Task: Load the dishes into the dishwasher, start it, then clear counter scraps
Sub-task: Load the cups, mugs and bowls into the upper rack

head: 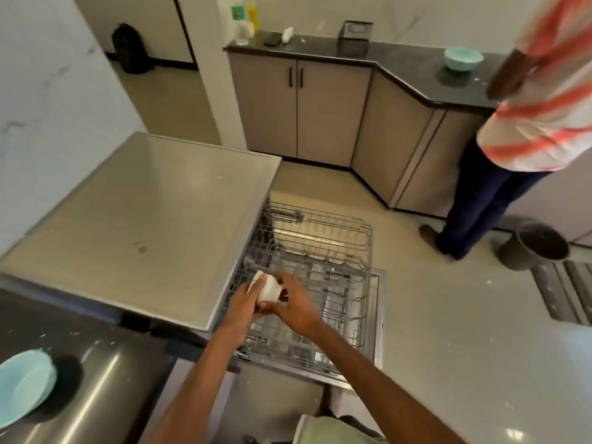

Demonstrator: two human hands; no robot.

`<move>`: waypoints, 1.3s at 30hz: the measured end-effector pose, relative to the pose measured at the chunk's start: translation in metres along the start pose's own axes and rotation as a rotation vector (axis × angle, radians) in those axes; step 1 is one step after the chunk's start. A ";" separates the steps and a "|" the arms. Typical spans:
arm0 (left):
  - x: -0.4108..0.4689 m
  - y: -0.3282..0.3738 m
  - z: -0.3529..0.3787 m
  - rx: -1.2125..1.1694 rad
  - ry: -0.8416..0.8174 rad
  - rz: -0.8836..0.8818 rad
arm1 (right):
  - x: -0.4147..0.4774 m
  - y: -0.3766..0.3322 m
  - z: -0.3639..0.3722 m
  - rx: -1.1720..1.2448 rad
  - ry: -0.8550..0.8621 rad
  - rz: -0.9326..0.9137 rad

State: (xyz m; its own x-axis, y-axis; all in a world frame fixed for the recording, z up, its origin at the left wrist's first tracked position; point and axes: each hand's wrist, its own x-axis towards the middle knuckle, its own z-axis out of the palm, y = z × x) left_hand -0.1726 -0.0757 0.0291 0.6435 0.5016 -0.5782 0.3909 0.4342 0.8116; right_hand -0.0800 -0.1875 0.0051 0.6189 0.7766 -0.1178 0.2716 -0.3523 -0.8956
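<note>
Hands meet over the dishwasher's grey wire rack [323, 248]: left hand [245, 301] and right hand [298, 302] both clasp a small white ceramic cup [268, 288] at its eight o'clock edge, tilted, probably for mouth-down seating.

Near dark counter [105, 363], low left: light blue bowl [25, 386] sits on it, white crumbs [75, 334] scattered near.
Grey steel top [144, 203] just beside it: small brown spot [141, 248] near middle.
Far dark counter [400, 64] along wall: green-blue bowl [463, 57] at right end, black wire box [355, 38] in middle; two bottles [238, 20], flat dark thing [272, 38], small white thing [287, 34] at left end.
Floor [448, 315]: dark bucket [533, 246] at right, metal grate [563, 293] just beside it, black bag [129, 48] far off by wall, person in striped shirt [541, 100] stands by far counter.
</note>
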 end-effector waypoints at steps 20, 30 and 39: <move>0.119 -0.054 0.121 0.587 -0.133 -0.296 | -0.011 0.161 -0.066 -0.119 0.305 0.595; 0.198 -0.096 0.118 1.060 -0.400 -0.179 | 0.059 0.222 -0.047 -0.301 0.335 0.841; 0.235 -0.131 0.123 1.143 -0.489 -0.142 | 0.079 0.260 -0.031 -0.487 0.123 0.906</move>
State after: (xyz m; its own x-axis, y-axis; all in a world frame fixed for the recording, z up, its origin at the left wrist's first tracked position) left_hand 0.0081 -0.1068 -0.2029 0.6298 0.0667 -0.7739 0.6664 -0.5583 0.4942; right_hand 0.0623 -0.2341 -0.2241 0.8033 0.0661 -0.5919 -0.0816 -0.9722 -0.2194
